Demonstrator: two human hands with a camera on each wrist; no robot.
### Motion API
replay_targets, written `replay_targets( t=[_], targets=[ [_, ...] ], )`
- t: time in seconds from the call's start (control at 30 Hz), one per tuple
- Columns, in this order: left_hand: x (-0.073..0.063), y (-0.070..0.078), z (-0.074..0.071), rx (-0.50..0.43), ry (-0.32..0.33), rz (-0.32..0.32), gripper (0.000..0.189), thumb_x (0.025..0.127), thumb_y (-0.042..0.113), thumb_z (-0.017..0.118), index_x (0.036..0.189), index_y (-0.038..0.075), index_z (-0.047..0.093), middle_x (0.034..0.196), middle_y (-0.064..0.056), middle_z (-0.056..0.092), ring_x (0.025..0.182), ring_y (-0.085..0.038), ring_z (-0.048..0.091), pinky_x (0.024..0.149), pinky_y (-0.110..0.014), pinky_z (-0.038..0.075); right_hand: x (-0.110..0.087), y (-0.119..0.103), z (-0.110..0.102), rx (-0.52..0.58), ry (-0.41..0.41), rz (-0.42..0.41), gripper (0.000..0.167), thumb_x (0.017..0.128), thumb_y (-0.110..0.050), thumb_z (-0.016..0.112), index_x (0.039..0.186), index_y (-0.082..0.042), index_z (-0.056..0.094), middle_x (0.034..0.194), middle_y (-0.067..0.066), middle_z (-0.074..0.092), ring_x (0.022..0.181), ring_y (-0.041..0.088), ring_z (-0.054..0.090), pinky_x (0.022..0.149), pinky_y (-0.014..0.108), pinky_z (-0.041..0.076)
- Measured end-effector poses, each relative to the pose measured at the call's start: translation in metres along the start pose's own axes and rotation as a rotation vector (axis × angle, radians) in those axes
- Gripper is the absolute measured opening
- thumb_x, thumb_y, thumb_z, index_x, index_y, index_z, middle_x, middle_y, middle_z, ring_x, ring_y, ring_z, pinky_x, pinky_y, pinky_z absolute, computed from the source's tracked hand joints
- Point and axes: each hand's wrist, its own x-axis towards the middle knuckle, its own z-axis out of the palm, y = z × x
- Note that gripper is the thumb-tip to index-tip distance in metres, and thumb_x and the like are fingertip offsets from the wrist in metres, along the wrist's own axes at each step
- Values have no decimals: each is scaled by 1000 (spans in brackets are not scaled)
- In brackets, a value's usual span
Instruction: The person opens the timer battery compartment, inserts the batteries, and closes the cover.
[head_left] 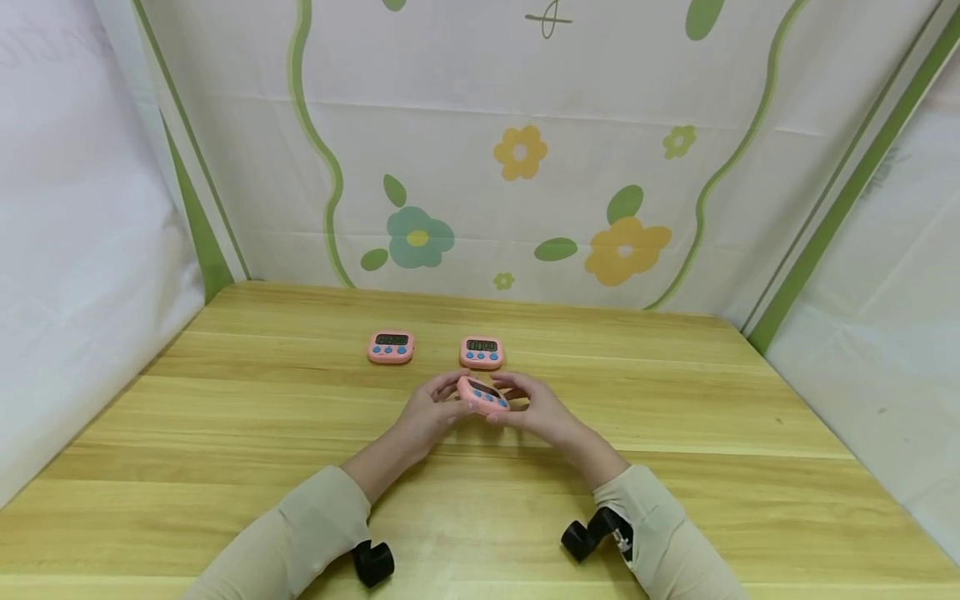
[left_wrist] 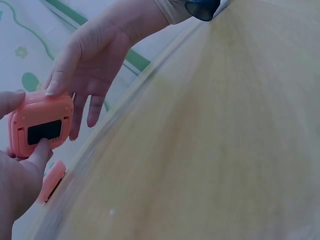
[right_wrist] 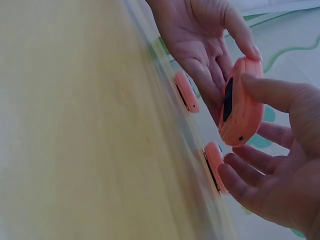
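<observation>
A pink kitchen timer (head_left: 486, 397) with blue buttons and a dark display is raised above the table, tilted, between both hands. The left hand (head_left: 431, 414) grips its left side with thumb and fingers. At the opposite side, the right hand (head_left: 546, 411) holds it between thumb and forefinger, with the other fingers (right_wrist: 242, 172) spread loosely below. The timer's back (left_wrist: 42, 122), with a black rectangle, shows in the left wrist view. Two similar pink timers lie face up beyond the hands: one on the left (head_left: 391, 347), the other (head_left: 482, 353) just behind the held one.
The wooden table (head_left: 712, 500) extends around the hands. Behind it hangs a white cloth (head_left: 465, 167) with printed flowers, and white cloth sides (head_left: 885, 275) stand at left and right. Black wrist cameras (head_left: 372, 563) are fixed at both sleeves.
</observation>
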Motion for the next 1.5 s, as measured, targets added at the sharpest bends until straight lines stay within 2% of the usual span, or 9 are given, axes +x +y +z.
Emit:
replay_targets(
  t=[0.2, 0.27, 0.4, 0.5, 0.77, 1.0, 1.13, 1.3, 1.5],
  targets=[
    [0, 1, -1, -33, -81, 29, 59, 75, -5, 60, 129, 1, 36, 131, -13, 35, 115, -28, 37, 85, -26, 42, 5, 12, -5, 137, -87, 68, 63, 74, -14, 69, 127, -1, 39, 114, 15, 47, 91, 24, 50, 75, 32, 44],
    [0, 0, -1, -41, -112, 32, 60, 76, -5, 58, 131, 0, 33, 133, -14, 32, 117, -28, 35, 86, -27, 41, 6, 12, -5, 165, -84, 83, 63, 72, -12, 70, 127, 0, 39, 112, 14, 48, 91, 23, 50, 76, 31, 44],
    [0, 1, -2, -42, -159, 7, 63, 78, -6, 55, 133, 1, 27, 132, -18, 30, 114, -27, 38, 87, -30, 41, 6, 11, -6, 107, -36, 112, 64, 69, -10, 73, 124, -1, 42, 107, 11, 51, 89, 22, 49, 77, 30, 43],
    [0, 1, -2, -46, -177, -20, 65, 78, -7, 55, 135, 3, 25, 128, -22, 35, 108, -25, 45, 86, -33, 41, 7, 11, -6, 42, -10, 123, 65, 68, -10, 74, 124, -2, 42, 103, 10, 50, 88, 22, 47, 75, 30, 43],
    [1, 0, -4, -42, -186, -46, 64, 79, -10, 53, 135, 4, 24, 118, -25, 45, 95, -23, 54, 80, -31, 45, 8, 13, -6, -32, -27, 67, 68, 68, -14, 74, 125, -1, 40, 101, 10, 48, 87, 23, 44, 73, 31, 44],
    [-1, 0, -3, -48, -206, -44, 64, 80, -10, 52, 135, 2, 21, 120, -26, 42, 98, -24, 52, 82, -31, 45, 7, 11, -6, -110, -52, 5, 70, 68, -16, 74, 127, -2, 38, 102, 7, 49, 89, 21, 44, 72, 30, 46],
    [-1, -1, -3, -66, -215, -52, 63, 79, -10, 52, 134, 3, 24, 122, -25, 41, 100, -24, 51, 82, -31, 44, 2, -3, -7, -169, -73, -49, 67, 69, -10, 73, 125, 1, 39, 106, 10, 47, 92, 23, 44, 72, 33, 46],
    [-1, -2, -2, -98, -231, -54, 62, 78, -10, 53, 133, 4, 27, 122, -24, 41, 99, -26, 52, 82, -32, 44, 3, 5, -15, -256, -89, -103, 65, 68, -17, 74, 124, -6, 43, 107, 5, 46, 90, 19, 45, 70, 27, 47],
    [-2, -1, -2, -132, -244, -82, 64, 78, -8, 55, 134, 4, 26, 122, -26, 40, 100, -28, 51, 86, -37, 41, 5, 14, -30, -223, -71, -100, 65, 66, -19, 75, 123, -8, 45, 105, 2, 49, 91, 18, 46, 74, 32, 47]
  ],
)
